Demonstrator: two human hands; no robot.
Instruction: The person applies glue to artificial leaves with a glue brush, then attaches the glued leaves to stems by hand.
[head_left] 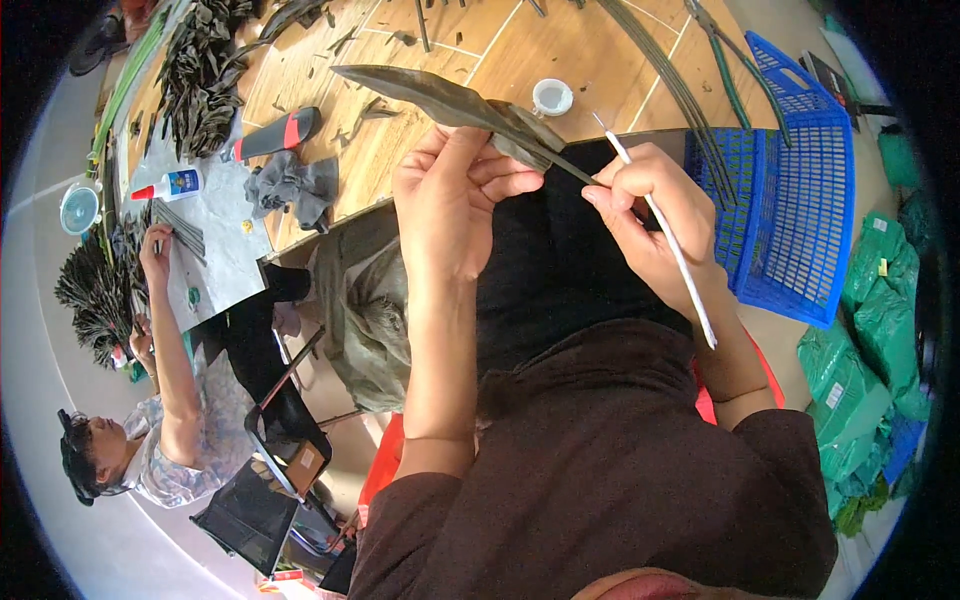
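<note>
The wooden counter (420, 150) fills the upper part of the view, with a dark cloth (560, 260) spread over the person's lap below its edge. At the right, hanging off the counter's corner, sits a blue plastic basket (800, 200), and green wrapped bundles (870, 330) lie beyond it. At the left a co-worker (170, 420) sits at the same counter beside a heap of dark leaf pieces (200, 80), a grey rag (295, 188) and a white glue bottle (170, 186). In the middle, raised above the counter's edge, is a long dark artificial leaf (440, 98), its pointed tip reaching up and left. The left hand (450, 200) has its fingers (500, 175) curled together and clamped on the leaf's base, thumb on the near side. The right hand (655, 215) is just beside it, to the right, fingers closed around a thin white brush (665, 235) that runs slantwise through the fist; the leaf's thin stem (572, 172) reaches across the gap to the right fingertips. A small white glue pot (552, 97) stands on the counter just above the two hands.
</note>
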